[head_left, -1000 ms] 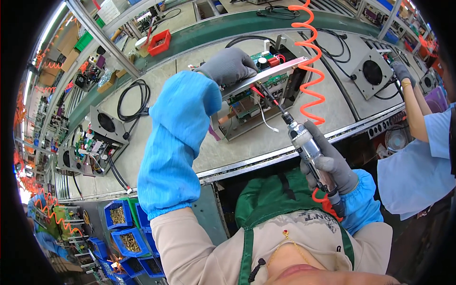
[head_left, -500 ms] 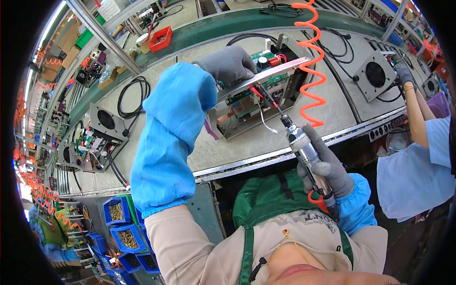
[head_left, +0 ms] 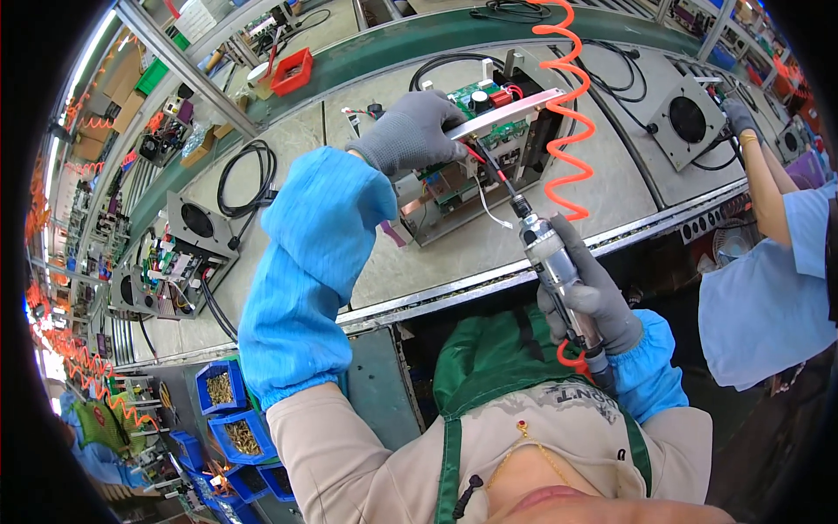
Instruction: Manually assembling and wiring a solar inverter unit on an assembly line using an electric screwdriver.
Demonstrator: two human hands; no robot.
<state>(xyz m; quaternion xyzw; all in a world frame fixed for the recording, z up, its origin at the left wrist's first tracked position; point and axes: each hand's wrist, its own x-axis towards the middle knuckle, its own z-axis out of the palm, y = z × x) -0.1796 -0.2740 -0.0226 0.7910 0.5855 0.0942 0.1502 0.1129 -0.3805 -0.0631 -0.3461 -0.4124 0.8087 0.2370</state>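
- Grey assembly-line surface (head_left: 602, 188), open metal chassis (head_left: 489, 166) at centre.
- Left hand (head_left: 410, 131): grip clamped on chassis's metal bar (head_left: 504, 113).
- Right hand (head_left: 594, 293): grip closed round pneumatic screwdriver (head_left: 550, 258), tip at chassis.

Both hands wear grey knit gloves: the left hand (head_left: 410, 131) at about eleven o'clock of the view, the right hand (head_left: 594, 297) near four o'clock. Over each forearm sits a bright blue sleeve cover (head_left: 314, 271), loose and wrinkled, gathered with elastic at either end. Beneath them shows a beige long-sleeved jacket (head_left: 340, 454). A dark green apron (head_left: 497, 367) covers the chest, its narrow green straps running up toward the neck.
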